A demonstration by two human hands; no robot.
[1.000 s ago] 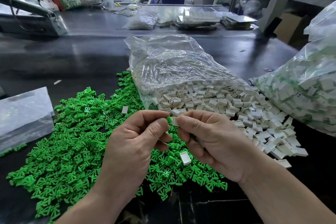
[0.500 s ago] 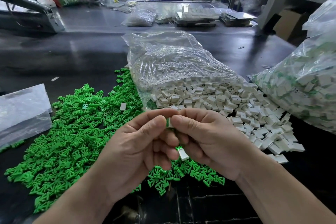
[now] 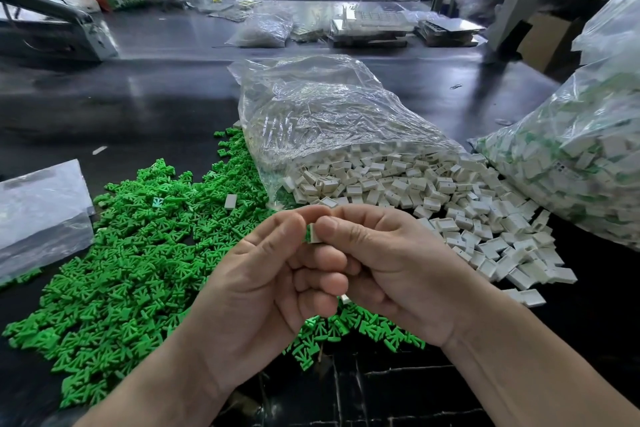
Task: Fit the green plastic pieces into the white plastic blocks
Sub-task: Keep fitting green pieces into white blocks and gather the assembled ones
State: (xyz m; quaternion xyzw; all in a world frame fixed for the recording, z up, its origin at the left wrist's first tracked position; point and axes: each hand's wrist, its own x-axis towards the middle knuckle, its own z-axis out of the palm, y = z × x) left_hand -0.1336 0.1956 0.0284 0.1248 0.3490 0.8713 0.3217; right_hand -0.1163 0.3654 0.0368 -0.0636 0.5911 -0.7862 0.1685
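Beside left hand (image 3: 263, 288), right hand (image 3: 398, 267) pinches block (image 3: 313, 233) (white).

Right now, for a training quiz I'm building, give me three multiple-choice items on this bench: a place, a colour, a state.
1. The green pile lies where from the open bag of white blocks? A to its left; B to its right; C behind it.
2. The table top is: A white; B dark; C yellow.
3. The left hand and right hand are: A flat on the table; B inside the bag; C raised, pinching one white block and one green piece together.
Answers: 1 A, green spreads left of the bag's mouth; 2 B, a glossy black surface shows; 3 C, both thumbs press the parts between them.
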